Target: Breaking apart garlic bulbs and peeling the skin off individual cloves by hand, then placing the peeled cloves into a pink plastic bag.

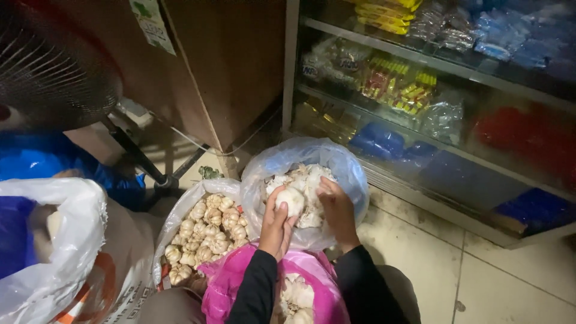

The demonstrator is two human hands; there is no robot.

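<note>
My left hand grips a white garlic bulb at the near rim of a clear plastic bag filled with garlic. My right hand reaches into the same bag, fingers resting on the bulbs inside. Both arms wear black sleeves. Below my wrists a pink plastic bag holds a few more bulbs. To the left an open white bag is full of several garlic bulbs.
A glass display case with packaged goods stands at the right on a tiled floor. A brown cabinet is behind the bags. A fan on a black stand, a blue bag and a white sack crowd the left.
</note>
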